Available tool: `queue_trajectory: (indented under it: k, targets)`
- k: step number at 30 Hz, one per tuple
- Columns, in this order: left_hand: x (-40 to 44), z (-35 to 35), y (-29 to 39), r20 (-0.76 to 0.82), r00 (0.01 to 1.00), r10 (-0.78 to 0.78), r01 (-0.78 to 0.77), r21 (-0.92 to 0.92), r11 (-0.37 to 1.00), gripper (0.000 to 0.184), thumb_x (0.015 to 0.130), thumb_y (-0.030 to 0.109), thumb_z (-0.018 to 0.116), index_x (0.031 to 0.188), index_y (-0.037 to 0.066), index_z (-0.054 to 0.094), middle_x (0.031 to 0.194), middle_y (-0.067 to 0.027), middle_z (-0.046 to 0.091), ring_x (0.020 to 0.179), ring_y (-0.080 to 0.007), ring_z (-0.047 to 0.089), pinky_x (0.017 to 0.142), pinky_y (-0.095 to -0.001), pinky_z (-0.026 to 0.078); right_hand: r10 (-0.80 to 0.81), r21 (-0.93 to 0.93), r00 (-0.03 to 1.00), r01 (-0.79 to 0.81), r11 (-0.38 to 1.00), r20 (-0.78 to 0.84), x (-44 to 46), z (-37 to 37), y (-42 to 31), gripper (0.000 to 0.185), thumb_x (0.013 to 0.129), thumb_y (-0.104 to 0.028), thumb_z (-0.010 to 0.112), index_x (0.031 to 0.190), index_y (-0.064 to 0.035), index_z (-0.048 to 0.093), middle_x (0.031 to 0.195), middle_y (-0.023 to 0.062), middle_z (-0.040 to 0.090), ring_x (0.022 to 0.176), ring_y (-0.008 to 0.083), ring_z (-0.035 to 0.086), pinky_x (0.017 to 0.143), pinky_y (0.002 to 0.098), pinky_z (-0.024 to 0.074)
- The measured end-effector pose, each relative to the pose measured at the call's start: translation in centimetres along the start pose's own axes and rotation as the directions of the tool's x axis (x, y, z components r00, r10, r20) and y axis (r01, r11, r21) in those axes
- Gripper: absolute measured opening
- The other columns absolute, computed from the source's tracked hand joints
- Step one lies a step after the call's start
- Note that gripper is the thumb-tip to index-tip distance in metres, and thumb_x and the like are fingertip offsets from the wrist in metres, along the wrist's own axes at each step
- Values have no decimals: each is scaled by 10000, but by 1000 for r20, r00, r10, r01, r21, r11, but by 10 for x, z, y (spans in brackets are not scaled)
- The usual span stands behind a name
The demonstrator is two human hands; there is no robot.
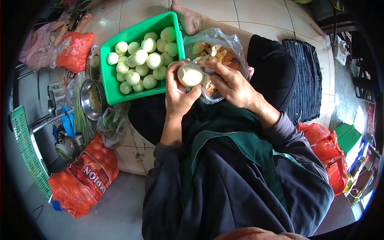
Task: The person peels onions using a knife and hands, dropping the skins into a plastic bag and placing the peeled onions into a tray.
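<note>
My left hand (179, 94) is wrapped round a pale, mostly peeled onion (190, 76), its thumb along the lower side. Close against the onion's right side is my right hand (237, 87), with fingers bent and pressed together; whatever it grips is hidden. Papery brown onion skin (209, 85) shows between the onion and my right hand. Below both hands, a clear plastic bag (233, 43) holds loose brown skins and peels. To the left, a green plastic tub (140, 29) contains many peeled onions (140, 57).
A red mesh sack of onions (86, 176) lies at the lower left, near a metal bowl (91, 100) and a green crate (30, 148). Another red mesh bag (76, 50) is at the upper left. On the right are a dark woven mat (304, 80) and a red sack (326, 152).
</note>
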State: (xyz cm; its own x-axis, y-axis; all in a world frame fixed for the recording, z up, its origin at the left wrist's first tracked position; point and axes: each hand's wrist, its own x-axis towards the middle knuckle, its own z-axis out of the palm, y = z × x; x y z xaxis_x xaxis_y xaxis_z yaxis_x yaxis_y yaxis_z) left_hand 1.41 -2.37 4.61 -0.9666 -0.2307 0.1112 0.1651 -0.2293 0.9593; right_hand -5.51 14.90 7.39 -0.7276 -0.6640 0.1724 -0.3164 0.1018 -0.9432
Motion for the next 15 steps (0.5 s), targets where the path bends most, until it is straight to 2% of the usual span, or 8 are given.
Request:
queue_trajectory:
  k: [1, 4, 5, 8, 9, 12, 15]
  targets:
    - [0, -1, 1, -7, 1000, -30, 30, -77, 997, 696, 695, -51, 683, 1291, 63, 341, 1301, -137, 422, 1151, -206, 489, 976, -352, 442, 7, 15, 1000, -6, 1000, -25, 0, -1, 1, 408, 903, -66, 499, 1309, -58, 462, 857, 196, 636, 782, 300, 655, 740, 376, 504]
    - [2, -4, 4, -17, 993, -120, 109, -301, 947, 690, 723, 26, 685, 1314, 69, 330, 1335, -181, 429, 1148, -228, 504, 959, -363, 462, 253, 109, 967, -254, 961, 25, -2, -12, -2, 396, 921, -66, 481, 1316, -64, 464, 860, 166, 632, 792, 245, 648, 741, 344, 497]
    - [2, -10, 2, 33, 995, -94, 99, -370, 924, 687, 746, 108, 707, 1323, 74, 335, 1354, -201, 425, 1178, -274, 496, 899, -350, 496, 279, 91, 960, -280, 956, 20, -2, -14, -1, 384, 943, -88, 463, 1326, -63, 455, 896, 157, 636, 815, 228, 640, 763, 331, 491]
    - [5, -16, 4, 138, 984, -111, 168, -528, 832, 695, 760, 234, 720, 1351, 97, 381, 1394, -212, 392, 1239, -305, 454, 761, -312, 497, 171, 28, 981, -169, 985, -96, -5, -12, 16, 378, 957, -110, 450, 1332, -62, 449, 942, 181, 639, 868, 245, 642, 798, 328, 489]
    - [5, -19, 1, 166, 982, -90, 169, -554, 815, 680, 769, 265, 722, 1349, 107, 404, 1387, -184, 412, 1282, -328, 412, 754, -306, 479, 122, -5, 986, -124, 992, -116, -3, -13, 17, 376, 966, -130, 442, 1335, -55, 443, 997, 219, 631, 917, 264, 640, 832, 340, 484]
    - [3, -21, -5, 102, 982, -161, 189, -629, 754, 657, 763, 220, 743, 1310, 96, 402, 1366, -153, 434, 1240, -333, 454, 750, -342, 509, 360, -24, 932, -361, 932, -41, -4, -21, 9, 384, 961, -128, 449, 1337, -52, 438, 1018, 231, 629, 929, 275, 641, 839, 357, 483]
    - [2, -25, -8, 123, 969, -214, 239, -688, 685, 640, 779, 213, 721, 1324, 91, 410, 1352, -133, 457, 1255, -338, 436, 739, -344, 498, 235, -159, 971, -238, 958, -38, -5, -19, 19, 396, 956, -125, 454, 1346, -64, 428, 1011, 226, 634, 915, 281, 647, 832, 368, 486]
